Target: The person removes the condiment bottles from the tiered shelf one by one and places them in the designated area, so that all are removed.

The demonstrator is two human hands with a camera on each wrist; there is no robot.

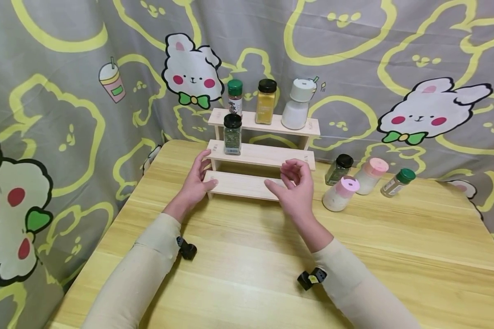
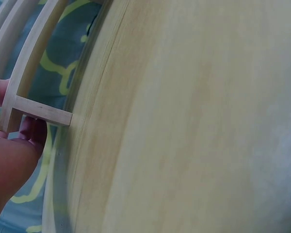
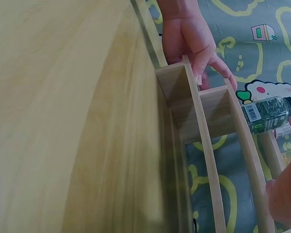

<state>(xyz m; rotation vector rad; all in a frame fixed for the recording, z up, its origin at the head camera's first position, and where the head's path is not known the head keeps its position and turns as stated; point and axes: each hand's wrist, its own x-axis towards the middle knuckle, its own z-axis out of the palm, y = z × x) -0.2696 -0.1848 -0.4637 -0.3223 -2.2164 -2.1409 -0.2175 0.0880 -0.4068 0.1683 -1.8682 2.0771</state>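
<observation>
A three-tier wooden spice rack (image 1: 247,185) stands at the back of the table. My left hand (image 1: 195,178) grips its left end, thumb on the lowest shelf and fingers around the side. Curved loosely, my right hand (image 1: 294,187) is at the rack's right end, its thumb over the bottom shelf and nothing pinched between the fingers. A black-capped jar of green herbs (image 1: 232,135) sits on the left of the middle shelf. Along the top shelf are a green-capped bottle (image 1: 235,97), a black-capped jar of yellow powder (image 1: 265,103) and a white-capped shaker (image 1: 296,105).
Right of the rack, on the wooden table (image 1: 247,274), are a black-capped jar (image 1: 339,170), a pink-capped shaker (image 1: 371,176), a purple-capped shaker (image 1: 340,194) and a green-capped bottle (image 1: 397,183). A patterned grey curtain (image 1: 346,68) hangs behind.
</observation>
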